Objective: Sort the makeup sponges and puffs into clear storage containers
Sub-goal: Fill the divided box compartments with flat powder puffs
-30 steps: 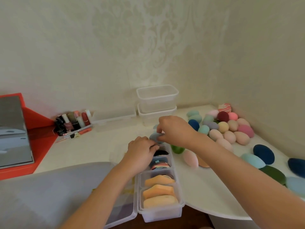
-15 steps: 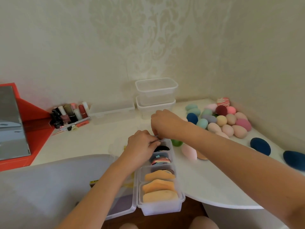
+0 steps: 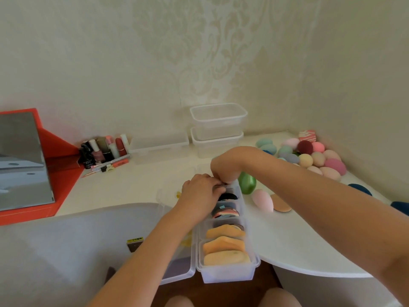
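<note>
Both hands meet over the far end compartment of the long divided clear container [image 3: 228, 274], which lies on the white table [image 3: 305, 244]. The left hand [image 3: 199, 192] and right hand [image 3: 225, 166] have curled fingers with tips touching; it cannot be determined what they grasp. The near compartments hold orange puffs [image 3: 225, 247]; the middle compartments hold round puffs [image 3: 225, 213]. A green sponge [image 3: 247, 183] lies just right of the container. Loose sponges [image 3: 312, 159] are piled far right. Stacked clear tubs [image 3: 218, 127] stand against the far wall.
</note>
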A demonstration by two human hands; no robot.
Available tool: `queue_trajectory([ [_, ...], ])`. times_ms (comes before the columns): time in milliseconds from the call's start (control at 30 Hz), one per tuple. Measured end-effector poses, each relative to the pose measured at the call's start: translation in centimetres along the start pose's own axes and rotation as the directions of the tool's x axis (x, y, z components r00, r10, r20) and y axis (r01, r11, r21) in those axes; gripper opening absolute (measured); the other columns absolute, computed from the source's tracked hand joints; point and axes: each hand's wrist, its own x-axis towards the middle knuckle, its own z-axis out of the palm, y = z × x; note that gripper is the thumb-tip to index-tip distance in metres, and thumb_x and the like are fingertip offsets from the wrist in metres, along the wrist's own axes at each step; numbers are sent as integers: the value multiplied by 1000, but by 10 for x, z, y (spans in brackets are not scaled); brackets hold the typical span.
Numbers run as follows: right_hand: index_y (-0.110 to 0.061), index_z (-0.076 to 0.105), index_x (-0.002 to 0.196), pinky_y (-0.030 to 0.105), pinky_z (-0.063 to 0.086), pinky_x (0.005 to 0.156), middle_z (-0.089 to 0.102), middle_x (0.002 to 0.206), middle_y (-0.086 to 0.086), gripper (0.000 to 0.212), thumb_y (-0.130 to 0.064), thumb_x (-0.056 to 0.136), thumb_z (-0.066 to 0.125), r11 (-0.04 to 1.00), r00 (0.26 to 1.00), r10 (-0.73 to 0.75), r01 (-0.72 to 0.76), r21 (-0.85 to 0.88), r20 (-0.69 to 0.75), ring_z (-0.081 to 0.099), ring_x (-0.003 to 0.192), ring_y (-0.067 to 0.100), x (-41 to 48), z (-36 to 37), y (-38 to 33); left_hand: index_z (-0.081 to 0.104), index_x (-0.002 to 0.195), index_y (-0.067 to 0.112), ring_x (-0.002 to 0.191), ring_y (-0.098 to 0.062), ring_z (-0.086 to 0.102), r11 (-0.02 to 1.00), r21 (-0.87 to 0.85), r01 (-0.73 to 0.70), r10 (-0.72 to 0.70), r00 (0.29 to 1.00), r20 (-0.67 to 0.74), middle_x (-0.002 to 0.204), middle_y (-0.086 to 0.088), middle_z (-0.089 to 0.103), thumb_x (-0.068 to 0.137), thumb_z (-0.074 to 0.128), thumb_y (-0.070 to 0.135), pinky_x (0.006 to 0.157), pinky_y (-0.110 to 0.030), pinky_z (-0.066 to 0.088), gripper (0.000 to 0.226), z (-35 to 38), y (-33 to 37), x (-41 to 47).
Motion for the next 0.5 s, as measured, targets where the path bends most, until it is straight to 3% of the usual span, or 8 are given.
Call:
queue_trajectory([
  [100,-5,61,75,20,28,46,45,62,2,19,-7,90,50,995,999,19,-14,98,-49,34,52,13,-4,5,7,65,118,22,111,-24,53,999,-37,-12,11,1000,-22,116,-6,65,95,49,30,94,-42,42,29,1,-1,0],
  [200,-7,74,97,17,30,47,60,73,8,20,-10,86,58,965,978,41,15,260,-205,41,56,13,-11,18,13,63,119,19,110,-24,54,999,-40,-17,15,999,-35,118,-6,65,95,50,29,94,-40,43,30,0,1,0],
  [333,-17,76,99,7,36,52,69,80,-7,18,-16,86,63,872,927,58,134,471,-371,53,65,6,-27,29,21,57,125,15,113,-25,52,1000,-10,-14,14,999,-29,121,-8,61,96,48,30,95,-40,42,34,-3,4,-2],
  [400,-19,75,99,4,41,58,64,79,-17,17,-17,85,65,809,885,102,193,555,-455,55,68,0,-39,29,26,55,126,17,114,-24,51,1000,-5,-16,16,1000,-26,122,-8,60,96,47,30,96,-39,42,34,-3,4,-2],
  [500,-21,75,94,7,46,70,66,82,-17,12,-19,84,69,683,818,204,275,677,-538,59,76,-3,-67,26,36,53,125,20,113,-23,51,999,-34,-16,14,998,-55,119,-7,59,96,48,30,96,-39,42,31,-4,5,-5],
])
